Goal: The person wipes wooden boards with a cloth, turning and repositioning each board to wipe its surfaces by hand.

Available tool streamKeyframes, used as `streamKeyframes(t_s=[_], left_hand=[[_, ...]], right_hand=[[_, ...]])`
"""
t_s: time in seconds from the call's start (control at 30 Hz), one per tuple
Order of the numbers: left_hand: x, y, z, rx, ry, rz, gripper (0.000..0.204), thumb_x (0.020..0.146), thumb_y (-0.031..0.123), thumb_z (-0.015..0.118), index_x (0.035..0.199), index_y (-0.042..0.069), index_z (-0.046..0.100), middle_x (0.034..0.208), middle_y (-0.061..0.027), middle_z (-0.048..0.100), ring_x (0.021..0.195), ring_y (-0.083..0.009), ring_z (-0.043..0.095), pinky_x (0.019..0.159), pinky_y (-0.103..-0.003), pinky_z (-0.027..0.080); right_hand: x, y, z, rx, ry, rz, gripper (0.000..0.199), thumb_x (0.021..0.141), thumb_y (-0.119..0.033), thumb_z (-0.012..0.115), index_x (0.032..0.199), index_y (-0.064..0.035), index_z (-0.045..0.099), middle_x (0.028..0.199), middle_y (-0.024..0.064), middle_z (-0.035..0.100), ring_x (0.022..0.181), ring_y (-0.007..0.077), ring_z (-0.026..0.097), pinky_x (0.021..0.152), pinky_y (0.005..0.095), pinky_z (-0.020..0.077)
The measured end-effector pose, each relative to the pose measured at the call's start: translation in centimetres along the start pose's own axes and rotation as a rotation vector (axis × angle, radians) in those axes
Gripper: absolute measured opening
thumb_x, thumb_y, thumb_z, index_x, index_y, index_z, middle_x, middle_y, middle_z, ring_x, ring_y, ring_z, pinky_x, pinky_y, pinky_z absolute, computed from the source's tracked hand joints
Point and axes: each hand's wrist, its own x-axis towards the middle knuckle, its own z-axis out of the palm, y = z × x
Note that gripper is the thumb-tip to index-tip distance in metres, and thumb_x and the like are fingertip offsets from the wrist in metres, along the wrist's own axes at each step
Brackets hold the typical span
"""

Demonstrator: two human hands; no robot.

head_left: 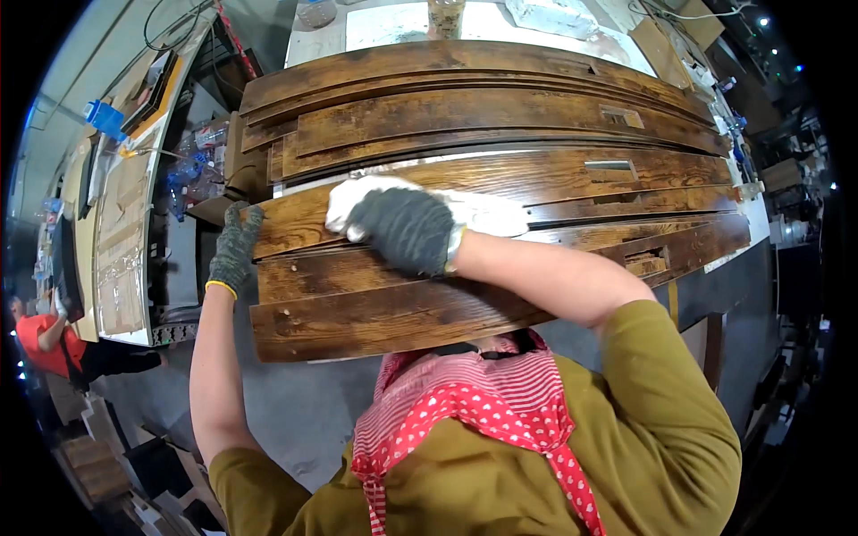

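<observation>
My left hand (235, 247), in a dark grey knitted glove with a yellow cuff, grips the left end of a brown-stained wooden plank (536, 176). My right hand (407, 228), gloved the same way, is closed on a white cloth (487, 212) and presses it on that plank, left of the middle. Part of the cloth trails to the right along the surface. A rectangular cutout shows near the plank's right end. Nearer to me lies another stained plank (384, 317), with a cutout toward its right. The fingertips of my right hand are partly hidden by the cloth.
Beyond lie several more stained planks (429, 112), overlapping on a white-topped table (308, 49). A jar (445, 18) and a clear plastic bag (552, 16) stand at the back. Left are a box of plastic bottles (201, 161), another workbench (125, 259) and a person in red (40, 335).
</observation>
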Motion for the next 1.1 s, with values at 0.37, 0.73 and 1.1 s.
streamKeyframes(t_s=[0.37, 0.73, 1.1], left_hand=[[1.8, -4.5, 1.9, -0.463, 0.007, 0.353, 0.036, 0.099, 0.029, 0.048, 0.130, 0.010, 0.049, 0.125, -0.0094, 0.056, 0.117, -0.0208, 0.052, 0.101, -0.031, 0.038], [1.0, -4.1, 0.9, 0.122, 0.604, 0.684, 0.033, 0.087, 0.018, 0.058, 0.118, 0.006, 0.056, 0.118, -0.0184, 0.058, 0.108, -0.0349, 0.056, 0.095, -0.042, 0.045], [-3.6, 9.3, 11.3, -0.113, -0.004, 0.912, 0.074, 0.075, 0.059, 0.062, 0.131, 0.011, 0.054, 0.134, -0.0192, 0.053, 0.129, -0.0345, 0.042, 0.108, -0.044, 0.029]], right_hand=[[-5.2, 4.8, -4.7, 0.203, 0.111, 0.890, 0.027, 0.082, -0.014, 0.067, 0.108, -0.0096, 0.063, 0.100, 0.0147, 0.066, 0.086, 0.0261, 0.066, 0.077, 0.0346, 0.0531], [11.5, -4.7, 3.2, 0.643, -0.445, 0.631, 0.032, 0.090, -0.026, 0.065, 0.117, -0.0090, 0.062, 0.092, 0.0033, 0.066, 0.079, 0.0082, 0.060, 0.069, 0.0258, 0.0494], [17.4, -6.5, 7.5, -0.038, -0.659, 0.068, 0.039, 0.079, 0.002, 0.063, 0.114, -0.0123, 0.062, 0.101, 0.0085, 0.067, 0.100, 0.0238, 0.063, 0.090, 0.0331, 0.0493]])
